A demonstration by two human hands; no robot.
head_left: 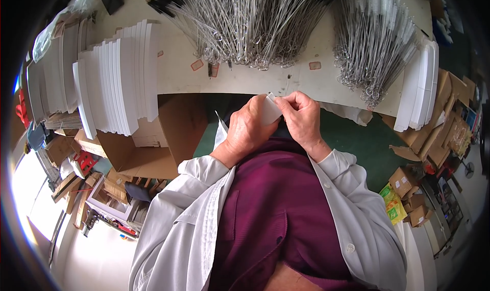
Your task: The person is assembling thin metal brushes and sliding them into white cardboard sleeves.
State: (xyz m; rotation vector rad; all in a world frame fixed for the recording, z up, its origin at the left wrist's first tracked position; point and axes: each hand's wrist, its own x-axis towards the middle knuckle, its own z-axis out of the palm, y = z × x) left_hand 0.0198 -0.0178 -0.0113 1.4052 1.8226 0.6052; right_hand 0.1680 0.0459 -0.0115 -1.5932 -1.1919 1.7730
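Observation:
In front of my chest, at the table's near edge, my left hand (248,121) is wrapped round a long, narrow white paper carton (270,112). One end of the carton sticks out between my hands; a white pointed part shows behind my left wrist. My right hand (301,118) pinches the edge of that near end between thumb and fingers. Beyond my hands lies a big heap of thin metal wires (255,30) with ring ends toward me and dark tufts at the far side. To its right is a second bundle of ring-ended wires (375,41), with clear sleeves on their far ends.
Upright white flat cartons (109,81) stand in a row at the left of the pale table (229,81); more white cartons (421,87) lean at its right end. Below left sits an open brown cardboard box (181,122). Cardboard pieces (439,117) crowd the right side.

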